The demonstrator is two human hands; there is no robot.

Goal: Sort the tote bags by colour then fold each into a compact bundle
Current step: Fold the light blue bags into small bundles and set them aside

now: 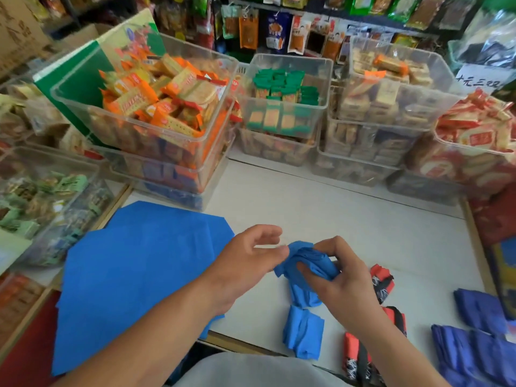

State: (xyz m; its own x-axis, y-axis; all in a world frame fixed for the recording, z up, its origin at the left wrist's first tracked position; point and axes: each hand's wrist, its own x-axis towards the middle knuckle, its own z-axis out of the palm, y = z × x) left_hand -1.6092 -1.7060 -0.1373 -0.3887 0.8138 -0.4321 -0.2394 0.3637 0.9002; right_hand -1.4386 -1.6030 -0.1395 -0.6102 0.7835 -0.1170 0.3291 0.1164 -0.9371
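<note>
My right hand (344, 280) grips a bright blue tote bundle (305, 259) just above the white table (349, 219). My left hand (248, 261) is beside it with its fingertips touching the bundle's left edge, fingers loosely spread. Below lie two more folded bright blue bundles, one (304, 296) under my hands and one (303, 335) near the front edge. A flat stack of unfolded bright blue totes (134, 275) covers the left of the table. Red-and-black bundles (382, 283) (356, 356) lie to the right, partly hidden by my right forearm. Dark blue folded totes (480, 350) sit at the far right.
Clear plastic bins of snack packs (156, 107) (282, 107) (391, 101) line the table's back edge. More bins (42, 202) stand at the left. Racks of hanging packets fill the background. A wooden rim (474, 241) borders the table on the right.
</note>
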